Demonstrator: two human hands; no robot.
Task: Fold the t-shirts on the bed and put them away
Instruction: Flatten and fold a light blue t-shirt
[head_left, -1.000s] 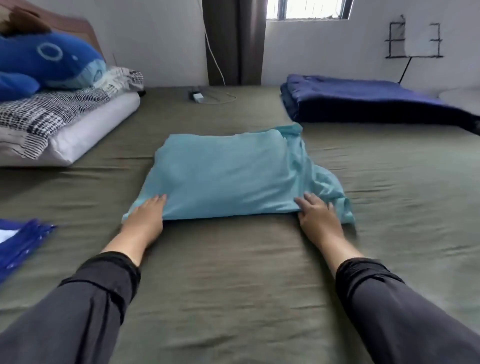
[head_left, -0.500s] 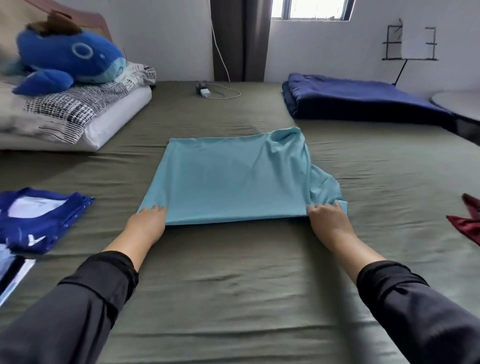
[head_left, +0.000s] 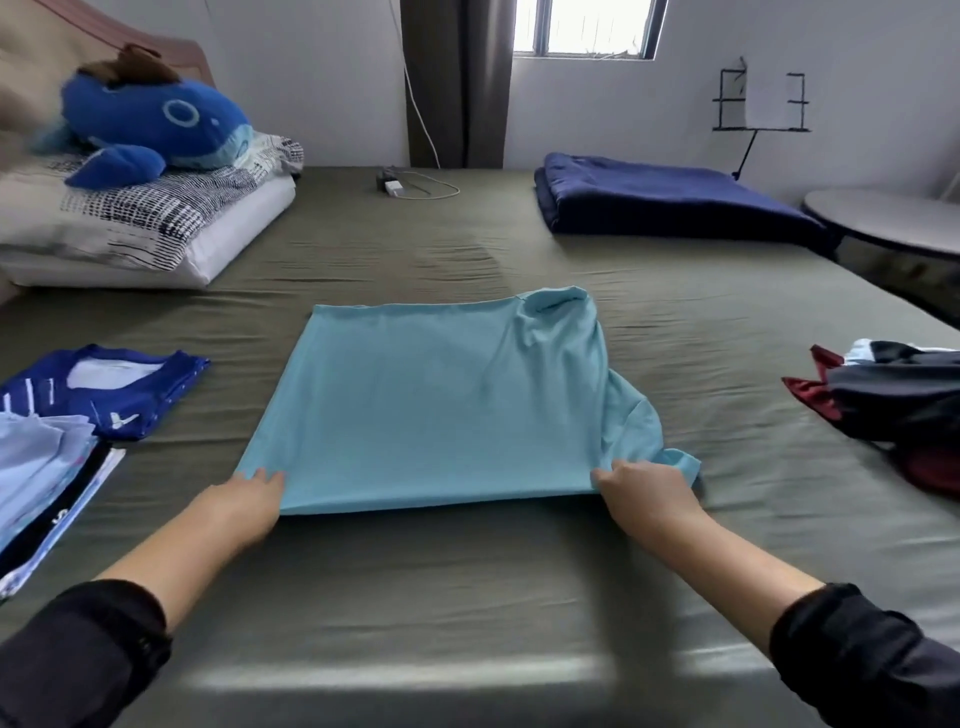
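Folded clothes (head_left: 57, 441) are seen left, a dark pile (head_left: 898, 405) right. The blue t-shirt (head_left: 441, 410) is pinched at its near corners by the left hand (head_left: 244, 501) and right hand (head_left: 644, 493).

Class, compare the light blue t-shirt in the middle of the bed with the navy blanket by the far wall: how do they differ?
The t-shirt is light blue; the blanket is navy. The t-shirt lies thin and flat; the blanket is a thick folded stack. The left hand and right hand hold the t-shirt's near corners; nothing touches the blanket. Both rest on the bed.
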